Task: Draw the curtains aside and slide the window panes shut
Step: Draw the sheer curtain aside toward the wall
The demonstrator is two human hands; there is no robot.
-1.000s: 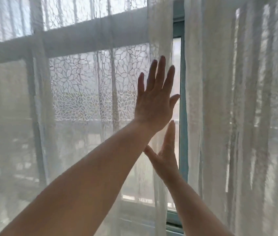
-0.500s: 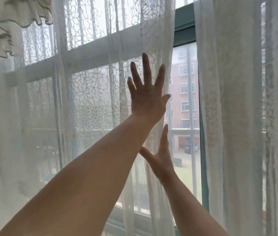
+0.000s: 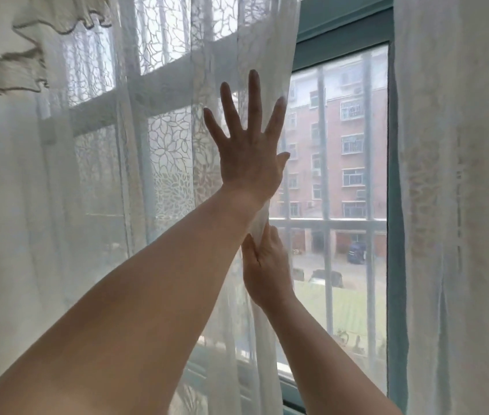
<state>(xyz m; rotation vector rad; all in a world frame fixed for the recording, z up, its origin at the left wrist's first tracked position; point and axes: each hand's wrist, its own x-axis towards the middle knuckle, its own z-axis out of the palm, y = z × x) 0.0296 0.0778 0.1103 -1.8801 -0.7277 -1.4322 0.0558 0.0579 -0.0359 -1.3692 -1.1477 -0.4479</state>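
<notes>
A sheer white left curtain [image 3: 165, 151] with a leaf pattern hangs over the left part of the window. My left hand [image 3: 249, 157] presses flat on its right edge, fingers spread and straight. Just below, my right hand [image 3: 267, 271] points upward and pinches a bunched fold of the same curtain edge between thumb and fingers. The right curtain [image 3: 458, 205] hangs straight at the far right. Between the two curtains shows a glass pane [image 3: 354, 301] in a teal window frame [image 3: 396, 235]. Whether the panes stand slid apart or together I cannot tell.
Vertical and horizontal security bars [image 3: 324, 223] run outside the glass, with a red brick building and a lawn beyond. A frilled fabric valance [image 3: 13, 55] hangs at the top left. The window's lower frame rail [image 3: 289, 404] shows under my right forearm.
Both hands have carried the left curtain's edge leftward, widening the gap and uncovering the pane and building. My right thumb has closed in on the fabric.
</notes>
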